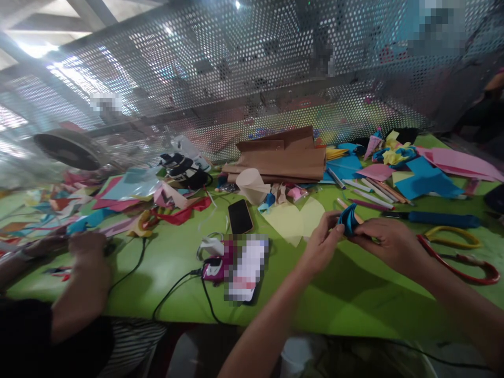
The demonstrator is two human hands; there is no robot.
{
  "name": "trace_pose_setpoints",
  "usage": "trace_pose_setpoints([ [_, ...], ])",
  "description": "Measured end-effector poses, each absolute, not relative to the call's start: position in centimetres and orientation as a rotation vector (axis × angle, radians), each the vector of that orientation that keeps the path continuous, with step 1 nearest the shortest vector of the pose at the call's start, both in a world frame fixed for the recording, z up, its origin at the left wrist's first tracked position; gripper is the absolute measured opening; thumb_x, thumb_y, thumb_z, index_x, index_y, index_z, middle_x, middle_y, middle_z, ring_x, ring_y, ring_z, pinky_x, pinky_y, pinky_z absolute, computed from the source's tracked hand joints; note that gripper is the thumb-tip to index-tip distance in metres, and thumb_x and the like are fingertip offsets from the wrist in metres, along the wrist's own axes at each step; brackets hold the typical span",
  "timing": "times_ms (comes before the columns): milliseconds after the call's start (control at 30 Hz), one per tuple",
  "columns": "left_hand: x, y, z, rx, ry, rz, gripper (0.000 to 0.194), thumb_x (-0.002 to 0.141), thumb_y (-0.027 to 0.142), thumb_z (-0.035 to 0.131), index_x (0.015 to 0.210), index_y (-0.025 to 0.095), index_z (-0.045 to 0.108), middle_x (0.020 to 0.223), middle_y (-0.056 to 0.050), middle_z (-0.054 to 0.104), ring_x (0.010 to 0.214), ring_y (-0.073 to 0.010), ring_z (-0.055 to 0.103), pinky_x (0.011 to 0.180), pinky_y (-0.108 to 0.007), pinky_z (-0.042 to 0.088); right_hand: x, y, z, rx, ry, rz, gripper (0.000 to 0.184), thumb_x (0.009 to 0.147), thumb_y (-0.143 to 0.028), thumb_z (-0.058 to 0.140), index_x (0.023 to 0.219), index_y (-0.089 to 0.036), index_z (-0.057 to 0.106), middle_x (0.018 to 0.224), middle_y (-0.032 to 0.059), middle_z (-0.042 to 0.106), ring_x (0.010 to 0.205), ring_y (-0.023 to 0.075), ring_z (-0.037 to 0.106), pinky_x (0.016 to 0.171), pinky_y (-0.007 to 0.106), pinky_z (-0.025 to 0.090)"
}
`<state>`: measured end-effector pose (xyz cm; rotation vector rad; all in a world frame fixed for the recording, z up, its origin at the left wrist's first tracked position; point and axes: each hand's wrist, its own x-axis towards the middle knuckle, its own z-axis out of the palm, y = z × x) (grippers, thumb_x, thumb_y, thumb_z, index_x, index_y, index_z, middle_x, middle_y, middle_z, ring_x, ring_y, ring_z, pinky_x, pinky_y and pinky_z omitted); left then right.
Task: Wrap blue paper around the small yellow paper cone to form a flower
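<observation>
Over the green table [323, 299], a small folded piece of blue paper [348, 219] is held up between both hands. My left hand [323, 239] pinches its left side with thumb and fingers. On the other side, my right hand [388, 239] grips its lower right edge, fingers curled. Pale yellow cut paper [285, 223] with rounded, heart-like edges lies just left of my left hand. A blue-handled tool [444, 218] rests beyond my right hand, beside a yellow loop handle [452, 236] and a red loop handle [468, 268].
A lit phone [249, 268], a dark phone [240, 216] and a purple power strip [214, 269] with cables lie to the left. Brown cardboard [279, 160], pens [378, 194] and coloured paper stand behind. Another person's arm [84, 273] reaches in at left.
</observation>
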<state>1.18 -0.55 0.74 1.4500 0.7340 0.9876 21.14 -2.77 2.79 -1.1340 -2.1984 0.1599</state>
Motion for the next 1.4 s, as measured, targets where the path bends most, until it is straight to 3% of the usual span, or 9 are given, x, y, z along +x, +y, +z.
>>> trace_pose_setpoints([
  [367,0.9,-0.4,0.9,1.498,0.714,0.969,0.043,0.102,0.051,0.051,0.129,0.018,0.053,0.129,-0.013,0.063,0.124,-0.0257,0.057,0.107,-0.039,0.045,21.3,-2.5,2.2,-1.117,-2.203,0.028,0.025,0.100,-0.031,0.063,0.077,-0.021,0.064,0.068,0.0018,0.069,0.062,0.0183,0.064,0.059,0.028,0.039],
  [500,1.1,-0.3,0.6,1.455,0.713,0.995,0.047,0.101,0.053,0.052,0.132,0.018,0.049,0.129,-0.014,0.063,0.123,-0.0250,0.059,0.104,-0.038,0.048,21.2,-2.7,2.0,-1.118,-2.095,0.004,0.015,0.098,-0.034,0.065,0.094,-0.022,0.073,0.076,0.0048,0.076,0.066,0.0214,0.070,0.063,0.031,0.047],
  [600,1.3,-0.2,0.2,1.415,0.714,1.025,0.047,0.101,0.054,0.054,0.132,0.019,0.048,0.132,-0.014,0.062,0.124,-0.0245,0.060,0.104,-0.038,0.050,21.3,-3.2,2.1,-1.211,-1.978,0.167,0.019,0.094,-0.034,0.069,0.110,-0.023,0.072,0.075,0.0016,0.074,0.065,0.0199,0.070,0.063,0.030,0.050],
  [700,1.5,-0.1,0.0,1.422,0.733,1.035,0.045,0.101,0.053,0.055,0.131,0.020,0.048,0.134,-0.015,0.062,0.125,-0.0249,0.060,0.105,-0.040,0.051,21.2,-3.6,2.2,-1.256,-1.876,0.267,0.017,0.094,-0.031,0.068,0.109,-0.025,0.072,0.079,0.0013,0.075,0.068,0.0186,0.070,0.064,0.030,0.053],
  [900,1.5,-0.2,0.0,1.520,0.793,1.030,0.041,0.103,0.047,0.053,0.134,0.020,0.049,0.134,-0.015,0.062,0.125,-0.0259,0.060,0.105,-0.041,0.051,20.3,-3.6,1.6,-1.269,-1.955,0.147,0.024,0.099,-0.031,0.061,0.119,-0.025,0.072,0.089,0.0052,0.079,0.073,0.0209,0.071,0.070,0.033,0.053],
  [1000,1.5,-0.3,0.1,1.578,0.820,1.029,0.039,0.103,0.043,0.053,0.134,0.020,0.049,0.134,-0.014,0.062,0.125,-0.0258,0.060,0.105,-0.041,0.050,20.0,-3.4,1.2,-1.300,-2.018,0.115,0.020,0.100,-0.030,0.058,0.111,-0.023,0.074,0.095,0.0076,0.080,0.077,0.0234,0.073,0.071,0.035,0.052],
  [1167,1.6,-0.3,0.2,1.629,0.820,1.008,0.038,0.103,0.041,0.054,0.135,0.020,0.050,0.137,-0.014,0.062,0.126,-0.0254,0.059,0.106,-0.039,0.048,20.0,-3.2,1.3,-1.350,-2.069,0.184,0.021,0.100,-0.029,0.057,0.085,-0.022,0.070,0.073,0.0023,0.072,0.064,0.0185,0.065,0.059,0.029,0.041],
  [1400,1.6,-0.3,-0.2,1.571,0.772,1.018,0.040,0.103,0.044,0.053,0.135,0.020,0.050,0.137,-0.013,0.062,0.127,-0.0252,0.059,0.103,-0.037,0.049,20.1,-3.2,1.7,-1.350,-2.015,0.295,0.021,0.100,-0.036,0.060,0.085,-0.023,0.068,0.071,-0.0001,0.069,0.062,0.0162,0.060,0.059,0.028,0.040],
])
